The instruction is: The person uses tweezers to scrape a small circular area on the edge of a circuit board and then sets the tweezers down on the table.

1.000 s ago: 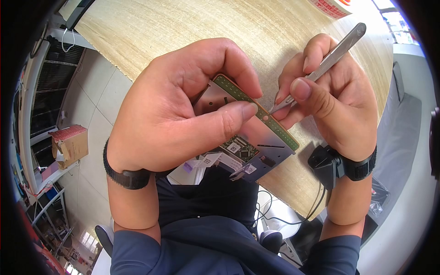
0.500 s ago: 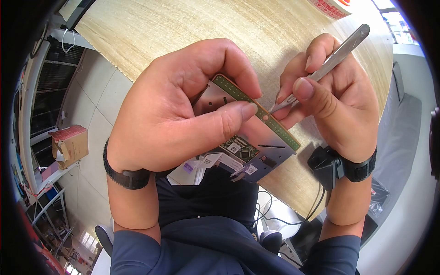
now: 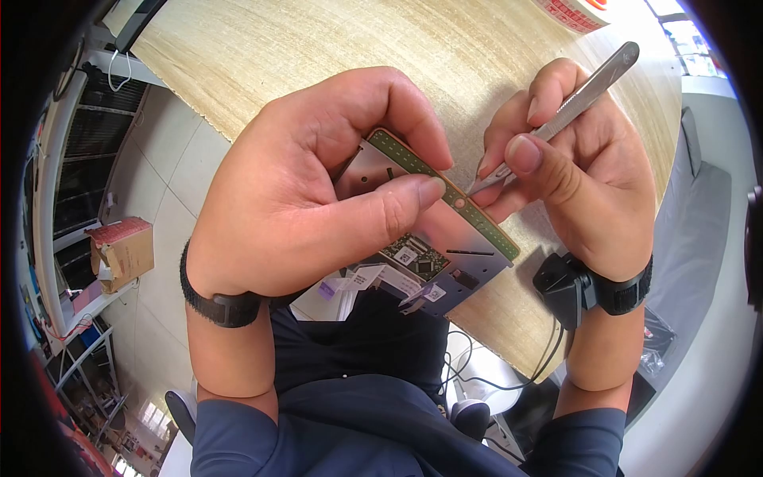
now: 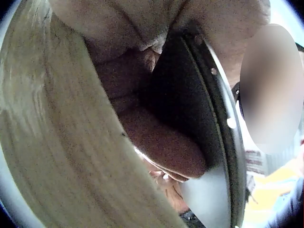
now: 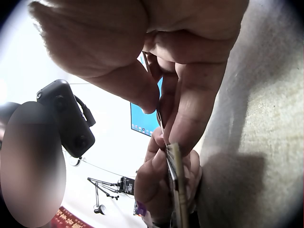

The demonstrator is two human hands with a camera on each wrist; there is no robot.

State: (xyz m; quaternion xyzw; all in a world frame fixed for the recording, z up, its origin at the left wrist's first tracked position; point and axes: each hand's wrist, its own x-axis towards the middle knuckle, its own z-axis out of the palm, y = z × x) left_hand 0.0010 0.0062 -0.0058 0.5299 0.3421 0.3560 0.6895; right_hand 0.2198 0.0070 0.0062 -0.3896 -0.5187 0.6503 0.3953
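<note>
My left hand (image 3: 318, 175) grips a laptop touchpad module (image 3: 477, 274), thumb on its metal-plated back and fingers behind it. A green circuit strip (image 3: 497, 236) runs along its upper edge; white ribbon cables (image 3: 393, 278) hang from the lower side. In the left wrist view its dark smooth face (image 4: 180, 95) shows, with fingers under it. My right hand (image 3: 596, 183) pinches a silver scalpel (image 3: 592, 89) between thumb and fingers. Its tip meets the strip's edge just past my left thumb. In the right wrist view the module is edge-on (image 5: 178, 185), right fingertips close at its corner.
Below the hands is a wooden table (image 3: 262, 71). A roll of red-printed tape (image 3: 574, 12) lies at its far edge, a dark device (image 3: 139, 24) at the far left corner. A black cable (image 3: 548, 362) hangs from the right wrist camera (image 3: 560, 282). A cardboard box (image 3: 123, 250) stands left.
The scalpel's handle end shifts very slightly to the right while its tip stays at the strip's edge. Left hand and module hold almost still.
</note>
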